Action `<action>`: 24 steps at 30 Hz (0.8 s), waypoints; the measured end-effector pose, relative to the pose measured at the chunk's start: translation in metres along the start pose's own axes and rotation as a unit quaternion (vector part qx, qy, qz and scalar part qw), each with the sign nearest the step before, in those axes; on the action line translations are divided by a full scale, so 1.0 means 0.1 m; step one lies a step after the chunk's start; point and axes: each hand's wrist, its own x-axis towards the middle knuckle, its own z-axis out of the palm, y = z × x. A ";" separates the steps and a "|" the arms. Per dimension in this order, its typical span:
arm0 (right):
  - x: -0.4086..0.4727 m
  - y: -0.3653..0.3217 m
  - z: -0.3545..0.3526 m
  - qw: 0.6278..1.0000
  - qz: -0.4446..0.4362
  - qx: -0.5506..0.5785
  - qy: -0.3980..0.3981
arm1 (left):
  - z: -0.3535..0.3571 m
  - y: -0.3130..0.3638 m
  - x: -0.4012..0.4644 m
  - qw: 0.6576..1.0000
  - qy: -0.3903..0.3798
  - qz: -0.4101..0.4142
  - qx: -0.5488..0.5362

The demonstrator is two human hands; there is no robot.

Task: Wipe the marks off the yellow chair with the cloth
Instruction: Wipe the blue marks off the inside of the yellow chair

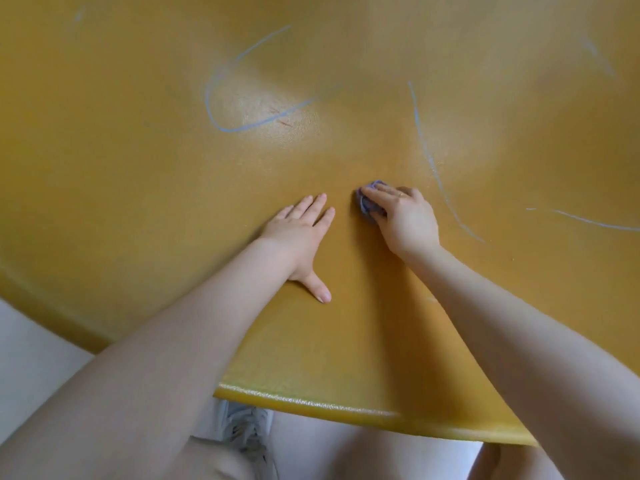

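Note:
The yellow chair (138, 188) fills the view, its seat curving up into the back. Pale blue marks cross it: a loop (221, 109) at upper centre, a long curved line (426, 150) to the right, and a short streak (588, 221) at far right. My right hand (401, 216) presses a small bunched purple cloth (367, 202) onto the seat, just left of the long line. My left hand (301, 233) lies flat on the seat beside it, fingers spread, holding nothing.
The seat's front edge (311, 401) runs across the bottom. Below it are a pale floor (31, 358), a grey laced shoe (247, 431) and my knees. Faint marks also show at top left (79, 15) and top right (595, 53).

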 end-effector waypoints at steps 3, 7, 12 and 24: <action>0.39 0.02 -0.02 0.999 0.027 -0.020 0.021 | 0.02 -0.01 0.02 1.000 0.000 -0.005 0.003; 0.13 -0.03 -0.01 1.000 0.014 0.016 0.019 | 0.02 -0.02 0.00 1.000 0.002 0.001 0.003; -0.99 -0.28 -0.07 0.993 -0.097 0.066 0.004 | -0.11 0.10 -0.07 0.999 -0.021 -0.029 0.038; -0.75 0.42 -0.29 0.999 0.020 0.026 -0.033 | -0.05 0.37 -0.24 0.994 -0.073 0.035 -0.075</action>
